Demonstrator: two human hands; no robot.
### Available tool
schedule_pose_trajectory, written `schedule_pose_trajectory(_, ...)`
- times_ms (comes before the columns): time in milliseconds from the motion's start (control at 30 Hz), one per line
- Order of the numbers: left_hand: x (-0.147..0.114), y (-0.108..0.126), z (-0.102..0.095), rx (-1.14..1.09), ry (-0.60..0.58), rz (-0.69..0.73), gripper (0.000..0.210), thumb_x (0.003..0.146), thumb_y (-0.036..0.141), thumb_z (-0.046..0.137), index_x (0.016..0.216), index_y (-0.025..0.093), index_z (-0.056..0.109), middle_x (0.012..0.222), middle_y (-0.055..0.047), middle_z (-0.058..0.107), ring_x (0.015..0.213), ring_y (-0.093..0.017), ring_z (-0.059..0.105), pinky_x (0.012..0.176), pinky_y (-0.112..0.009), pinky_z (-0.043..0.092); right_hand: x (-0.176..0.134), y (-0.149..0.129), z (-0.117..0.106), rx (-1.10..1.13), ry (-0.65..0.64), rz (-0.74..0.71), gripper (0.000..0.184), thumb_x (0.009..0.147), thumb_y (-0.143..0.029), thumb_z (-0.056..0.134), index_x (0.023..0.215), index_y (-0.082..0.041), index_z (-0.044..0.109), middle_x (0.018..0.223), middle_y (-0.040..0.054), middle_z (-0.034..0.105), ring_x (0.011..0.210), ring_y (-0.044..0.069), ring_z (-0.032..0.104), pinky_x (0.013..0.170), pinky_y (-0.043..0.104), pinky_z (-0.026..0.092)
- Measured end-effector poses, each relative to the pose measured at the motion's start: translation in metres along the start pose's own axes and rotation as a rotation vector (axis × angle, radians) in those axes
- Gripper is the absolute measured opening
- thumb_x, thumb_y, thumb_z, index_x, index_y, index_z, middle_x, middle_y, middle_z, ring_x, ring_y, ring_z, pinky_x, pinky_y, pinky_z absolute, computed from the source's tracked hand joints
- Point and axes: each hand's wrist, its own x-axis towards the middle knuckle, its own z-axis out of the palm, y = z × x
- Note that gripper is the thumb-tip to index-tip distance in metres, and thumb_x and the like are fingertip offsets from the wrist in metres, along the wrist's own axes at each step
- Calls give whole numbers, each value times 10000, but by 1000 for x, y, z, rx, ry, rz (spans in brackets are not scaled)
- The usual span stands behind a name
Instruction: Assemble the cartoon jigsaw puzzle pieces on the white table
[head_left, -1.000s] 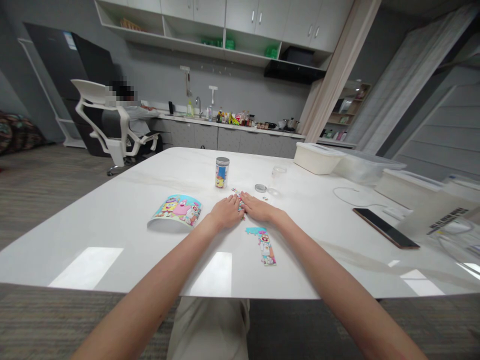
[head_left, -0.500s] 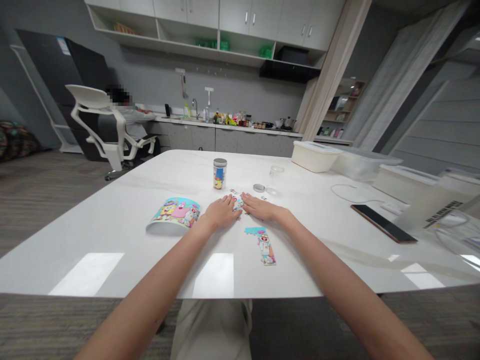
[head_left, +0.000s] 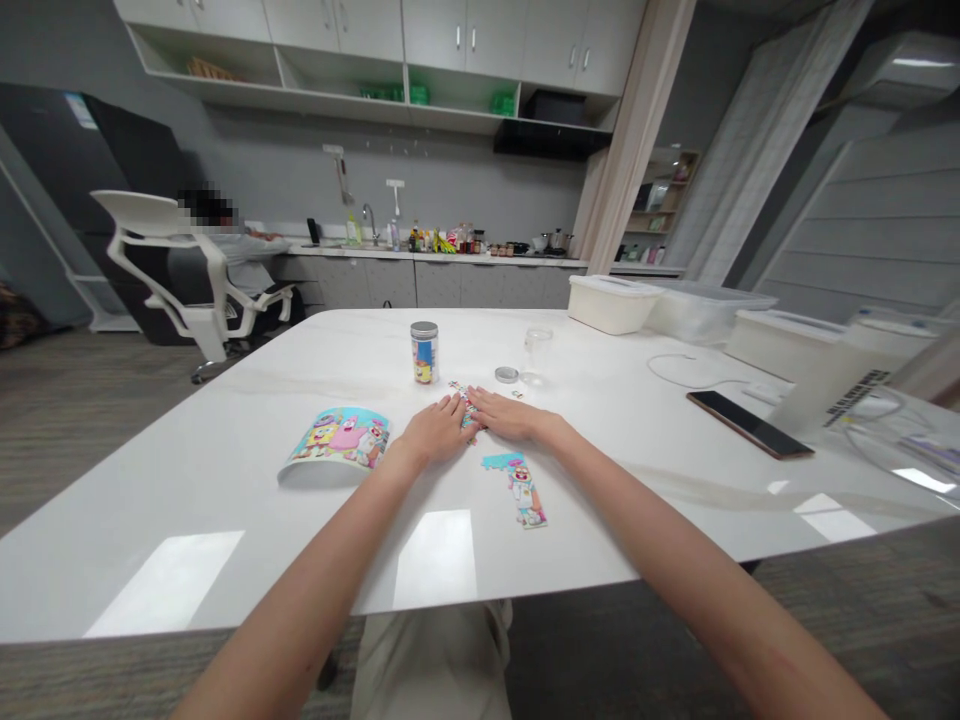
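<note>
My left hand (head_left: 437,428) lies flat with outstretched fingers at the left side of a small heap of loose jigsaw pieces (head_left: 470,408). On the heap's right side rests my right hand (head_left: 504,412), also flat, its fingertips close to the left hand's. Both palms partly cover the pieces, and neither hand grips anything. Nearer the table edge is a joined puzzle section (head_left: 527,492) with a cartoon squirrel and a blue strip. A curled cartoon picture sheet (head_left: 346,440) stands left of my left forearm.
Behind the hands stand a lidded puzzle jar (head_left: 424,355), a clear jar (head_left: 537,355) and a metal lid (head_left: 506,375). A phone (head_left: 750,424), cable and storage boxes (head_left: 611,303) are on the white table's (head_left: 187,450) right. Another person (head_left: 244,260) sits at the back left.
The hands have drawn closer together, squeezing the loose pieces into a narrower heap. The camera view has turned slightly right. The joined section and the jars stay put.
</note>
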Motion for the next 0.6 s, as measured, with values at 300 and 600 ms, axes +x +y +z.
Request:
schedule_pose_trajectory(300, 0, 1, -7, 33, -31, 63, 404, 940, 375, 329, 1242, 164, 495, 1387, -163, 481, 1306, -270, 415, 1041, -447, 336, 1, 1, -1, 11, -16, -13, 644, 961, -461, 247, 1493, -101, 201, 1550, 103, 122, 1431, 213, 92, 1164, 412, 108)
schedule_pose_trajectory(600, 1, 6, -11, -7, -43, -60, 508, 948, 412, 298, 1312, 84, 435, 1394, -193, 464, 1320, -253, 402, 1048, -387, 346, -7, 5, -6, 57, 28, 23, 693, 918, -570, 326, 1486, -177, 260, 1539, 75, 190, 1421, 243, 158, 1153, 449, 154)
